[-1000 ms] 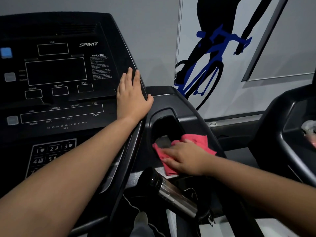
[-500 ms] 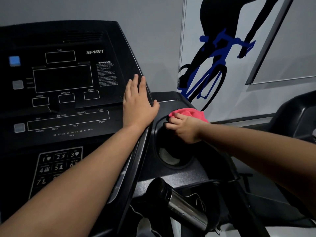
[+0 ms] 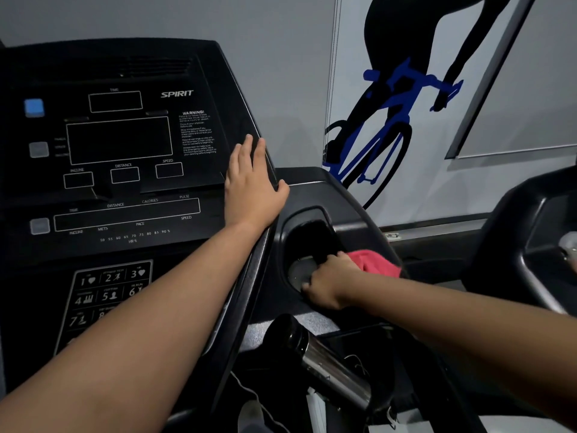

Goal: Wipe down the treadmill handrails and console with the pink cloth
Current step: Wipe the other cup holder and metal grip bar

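The pink cloth (image 3: 376, 261) is bunched on the right-hand rim of the cup-holder recess (image 3: 307, 235), in the dark side panel just right of the console. What shows of it is a crumpled wad, bright pink-red and softly creased. Its long axis runs roughly left to right, from the knuckles out toward the far edge of the panel, dipping slightly at the right end. The rest of it is hidden under the hand.

The right hand (image 3: 327, 284) grips the cloth, fingers curled down over it and reaching into the lower part of the recess, where a pale grey bottom shows. The forearm comes in from the lower right.

The left hand (image 3: 253, 185) lies flat on the right edge of the console (image 3: 118, 142), fingers straight and together, pointing up the panel. The thumb is spread out over the side edge. It holds nothing.

The console is black with white-outlined display windows, a SPIRIT logo, a warning text block and a numbered keypad (image 3: 107, 292) low on the left. Below the recess a handrail grip (image 3: 332, 365) with a shiny metal sleeve juts toward the camera. On the grey wall behind is a cyclist mural (image 3: 396, 98) in black and blue, and the dark frame of another machine (image 3: 527, 245) stands at the right.
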The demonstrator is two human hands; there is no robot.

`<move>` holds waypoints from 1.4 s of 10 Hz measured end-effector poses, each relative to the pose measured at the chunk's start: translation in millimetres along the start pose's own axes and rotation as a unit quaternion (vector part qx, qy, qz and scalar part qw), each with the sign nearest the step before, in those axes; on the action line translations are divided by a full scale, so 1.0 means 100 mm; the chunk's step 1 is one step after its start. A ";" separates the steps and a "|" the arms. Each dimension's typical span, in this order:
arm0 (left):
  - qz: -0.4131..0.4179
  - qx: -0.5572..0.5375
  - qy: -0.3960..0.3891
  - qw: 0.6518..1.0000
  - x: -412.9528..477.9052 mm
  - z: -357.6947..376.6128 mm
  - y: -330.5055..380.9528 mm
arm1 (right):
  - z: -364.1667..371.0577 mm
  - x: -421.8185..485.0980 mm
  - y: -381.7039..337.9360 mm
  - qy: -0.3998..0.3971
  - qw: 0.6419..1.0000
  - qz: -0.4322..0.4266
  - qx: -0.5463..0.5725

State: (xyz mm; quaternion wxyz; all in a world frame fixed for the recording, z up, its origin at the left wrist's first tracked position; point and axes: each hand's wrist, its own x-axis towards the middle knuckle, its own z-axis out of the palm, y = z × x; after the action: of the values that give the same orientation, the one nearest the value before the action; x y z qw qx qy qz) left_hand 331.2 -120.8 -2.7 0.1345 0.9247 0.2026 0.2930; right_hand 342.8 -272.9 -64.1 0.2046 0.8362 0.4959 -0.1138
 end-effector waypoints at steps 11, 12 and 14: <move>0.007 0.008 0.002 1.000 0.01 0.01 -0.01 | -0.16 0.08 0.81 0.123 0.968 -0.173 -0.131; 0.007 0.013 0.005 1.000 0.00 0.02 0.00 | -0.25 0.27 0.81 0.148 0.960 -0.163 -0.174; 0.010 0.031 0.012 0.999 0.01 0.04 -0.01 | -0.24 0.57 0.61 0.233 0.894 -0.249 -0.292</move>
State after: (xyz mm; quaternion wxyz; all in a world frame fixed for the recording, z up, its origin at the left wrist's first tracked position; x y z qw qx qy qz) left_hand 334.4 -119.8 -5.7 0.1007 0.9269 0.2034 0.2990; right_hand 423.3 -242.7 -51.1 0.2834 0.5905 0.7323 0.1866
